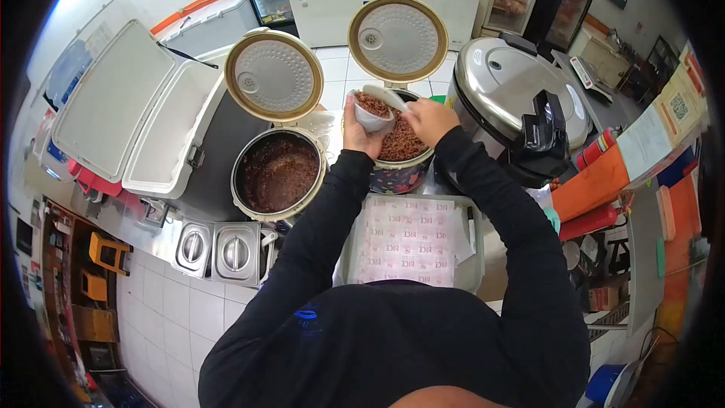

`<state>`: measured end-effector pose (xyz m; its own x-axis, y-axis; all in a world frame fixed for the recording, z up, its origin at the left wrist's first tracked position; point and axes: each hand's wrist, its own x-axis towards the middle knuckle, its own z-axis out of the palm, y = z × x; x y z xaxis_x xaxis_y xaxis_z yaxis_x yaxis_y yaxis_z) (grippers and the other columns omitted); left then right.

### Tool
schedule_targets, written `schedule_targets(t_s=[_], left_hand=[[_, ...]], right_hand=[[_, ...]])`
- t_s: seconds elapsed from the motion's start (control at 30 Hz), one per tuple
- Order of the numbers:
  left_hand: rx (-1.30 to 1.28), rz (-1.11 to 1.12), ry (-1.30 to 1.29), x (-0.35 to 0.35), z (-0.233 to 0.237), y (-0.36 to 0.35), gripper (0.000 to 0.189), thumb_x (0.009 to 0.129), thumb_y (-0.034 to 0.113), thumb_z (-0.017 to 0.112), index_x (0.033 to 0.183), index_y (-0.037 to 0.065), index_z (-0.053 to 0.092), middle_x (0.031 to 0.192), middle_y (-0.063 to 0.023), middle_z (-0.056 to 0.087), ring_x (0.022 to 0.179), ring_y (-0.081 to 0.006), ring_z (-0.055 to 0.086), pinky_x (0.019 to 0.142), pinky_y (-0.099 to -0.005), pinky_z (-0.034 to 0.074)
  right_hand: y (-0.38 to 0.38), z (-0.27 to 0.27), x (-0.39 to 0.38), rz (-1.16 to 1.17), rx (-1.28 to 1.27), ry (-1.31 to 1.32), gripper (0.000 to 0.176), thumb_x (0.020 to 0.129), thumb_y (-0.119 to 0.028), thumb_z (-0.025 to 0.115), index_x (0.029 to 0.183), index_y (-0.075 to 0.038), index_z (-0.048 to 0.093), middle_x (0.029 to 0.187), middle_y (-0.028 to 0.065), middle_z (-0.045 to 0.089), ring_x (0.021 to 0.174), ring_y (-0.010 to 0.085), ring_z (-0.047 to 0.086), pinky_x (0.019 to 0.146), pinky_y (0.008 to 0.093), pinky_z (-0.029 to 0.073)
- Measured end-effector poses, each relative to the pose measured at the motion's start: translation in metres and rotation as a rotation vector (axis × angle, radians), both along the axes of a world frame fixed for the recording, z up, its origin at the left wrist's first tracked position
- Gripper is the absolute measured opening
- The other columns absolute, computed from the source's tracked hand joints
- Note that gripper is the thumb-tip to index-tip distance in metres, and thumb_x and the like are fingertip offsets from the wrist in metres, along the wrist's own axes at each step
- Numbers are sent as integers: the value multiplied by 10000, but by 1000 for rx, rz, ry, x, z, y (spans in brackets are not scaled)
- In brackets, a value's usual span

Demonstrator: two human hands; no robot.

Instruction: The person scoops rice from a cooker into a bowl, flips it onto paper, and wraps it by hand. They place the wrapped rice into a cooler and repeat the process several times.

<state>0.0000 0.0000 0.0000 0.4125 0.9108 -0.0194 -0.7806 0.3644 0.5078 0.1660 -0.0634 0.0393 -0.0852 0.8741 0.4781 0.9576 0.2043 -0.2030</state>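
My left hand holds a small white bowl tilted, with brown rice in it. In my right hand is a white paddle, its blade against the rice at the bowl's top. Both hands are over an open cooker with a dark patterned side, which holds more brown rice. To its left stands a second open cooker with dark red-brown food inside. Printed paper sheets lie on a tray in front of me.
A large steel cooker with its lid down stands at the right. Two raised lids rise behind the open cookers. An open white cooler and two lidded steel containers are at the left.
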Motion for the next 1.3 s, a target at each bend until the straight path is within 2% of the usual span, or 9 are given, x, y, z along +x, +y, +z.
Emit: schedule_targets(t_s=[0.07,0.17,0.23,0.47,0.9,1.2,1.23,1.27,1.3], left_hand=[[-31,-25,-69,-2,8,-7,539,898,534,448,1267,140,447,1248,-95,512,1168,-280,486,946,-533,406],[8,-25,-60,-7,-2,-5,590,881,610,392,1266,168,462,1258,-82,506,1170,-275,485,952,-489,416],[72,-27,-15,-7,0,-12,579,885,602,384,1265,172,466,1250,-72,514,1167,-263,488,942,-483,426],[223,-15,138,-9,-24,2,543,857,512,485,1226,114,479,1093,-94,586,1012,-240,580,904,-410,459],[97,-111,247,-21,7,-5,535,854,519,493,1157,79,497,1049,-123,593,975,-264,593,860,-441,480],[21,-29,155,-42,6,-15,620,834,577,480,1259,127,440,1224,-133,504,1109,-321,520,904,-545,439],[0,-50,117,-46,5,-22,624,836,575,480,1262,121,441,1227,-138,506,1108,-327,524,907,-544,441],[-7,-50,109,-51,3,-32,632,852,573,445,1266,95,443,1226,-153,516,1107,-336,534,915,-532,452],[-8,-106,87,-55,-5,-42,638,857,575,429,1269,88,442,1224,-155,520,1106,-336,537,915,-526,456]], right_hand=[[10,-9,21,28,208,135,364,918,-380,512,875,-52,665,718,130,643,682,192,630,625,405,477],[9,-6,22,22,-395,789,406,936,-386,486,823,-28,638,553,14,495,527,130,522,498,308,416],[0,-8,3,64,-579,849,497,956,-434,423,788,-9,618,569,25,487,536,128,495,510,301,393],[-13,-25,-30,194,-495,506,623,961,-477,357,821,78,602,756,241,625,655,344,636,622,394,486],[-2,-34,-19,138,-514,445,603,980,-459,341,818,63,597,663,148,587,693,223,576,719,348,450],[31,-64,27,-95,-862,671,627,926,-586,333,794,-5,527,550,89,473,340,192,475,288,327,366],[33,-61,25,-119,-857,764,631,934,-558,338,782,15,554,613,164,550,467,288,569,424,402,464],[56,-94,43,53,-424,275,623,942,-511,350,821,46,602,728,234,611,677,398,603,693,444,495],[33,-60,24,-114,-435,210,606,942,-477,350,909,56,636,837,261,624,896,435,563,872,425,423]])
